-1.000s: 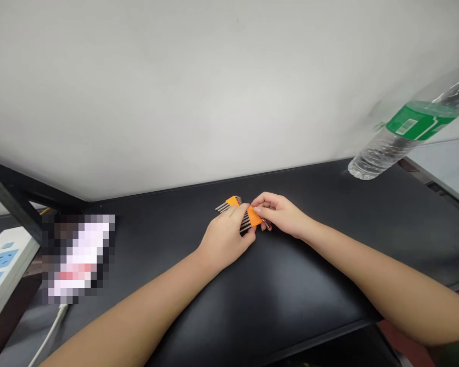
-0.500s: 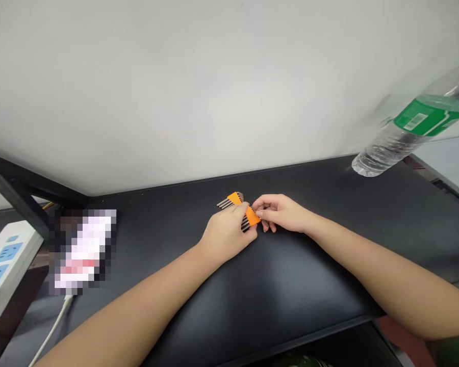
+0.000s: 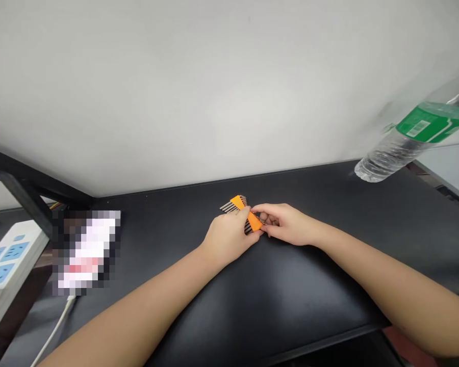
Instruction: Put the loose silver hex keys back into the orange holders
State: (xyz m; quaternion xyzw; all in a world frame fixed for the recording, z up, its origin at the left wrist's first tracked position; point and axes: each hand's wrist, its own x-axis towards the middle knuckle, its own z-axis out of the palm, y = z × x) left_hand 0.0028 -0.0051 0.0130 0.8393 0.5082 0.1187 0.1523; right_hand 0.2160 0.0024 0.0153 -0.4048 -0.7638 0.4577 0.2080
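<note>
An orange holder with several grey hex keys, a hex key set, is gripped by my left hand just above the black tabletop. The left fingers lie across the middle of the holder and the left thumb is at its near end. Straight key shafts stick out to the left of the orange plastic, and short bent ends show along its right edge. My right hand has its thumb and index finger closed on that right edge, over the bent ends. Whether a single key sits between those fingertips is hidden.
A tall clear bottle with a green label stands at the back right by the pale wall. On the left lie a blurred-out device with a white cable and a white power strip, beside a black metal frame.
My right hand has shifted slightly nearer, its thumb now at the holder's near right corner and its other fingers curled in. My left hand still holds the hex key set.
</note>
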